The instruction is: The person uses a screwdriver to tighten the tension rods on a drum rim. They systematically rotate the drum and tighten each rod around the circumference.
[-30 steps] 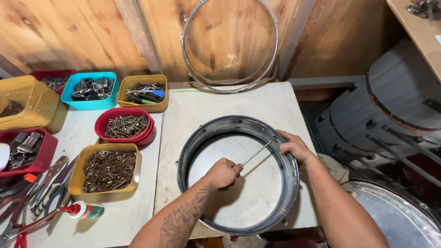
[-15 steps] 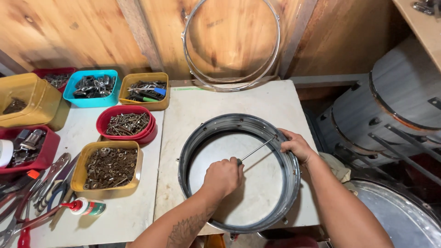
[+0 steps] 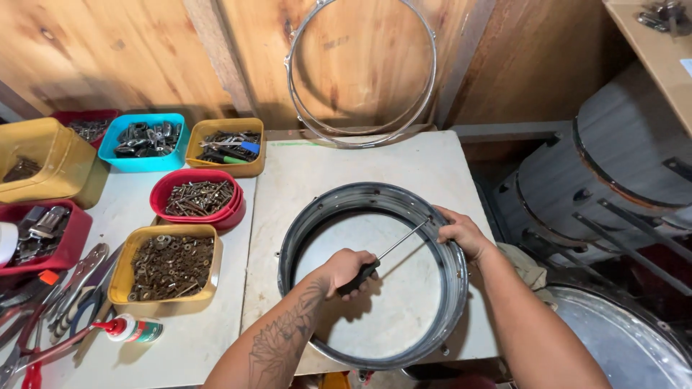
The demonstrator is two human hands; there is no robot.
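Grey metal shell: a shallow drum shell lies flat on the pale board, toward its near edge, open side up, the board showing through its middle.
Left hand: the left hand is curled tight round the black handle of a screwdriver, inside the ring of the shell.
Screwdriver: its thin steel shaft slants up and to the right from the handle, and the tip meets the inner wall of the shell at the right side, just beside the other hand.
Right hand: the right hand is folded over the right rim of the shell, fingers wrapped on the outside, thumb toward the inside; whether it pinches a small part there cannot be told.
Left part of the surface: a white table carries a yellow tray of dark nuts and washers, a red bowl of screws, a blue tray of metal parts and a yellow tray of mixed bits toward the far edge.
Near left corner: pliers and a small red-capped bottle.
Far edge: a chrome hoop leans upright against the wooden wall.
Right of the board: grey drums lie on their sides, well apart from the hands.
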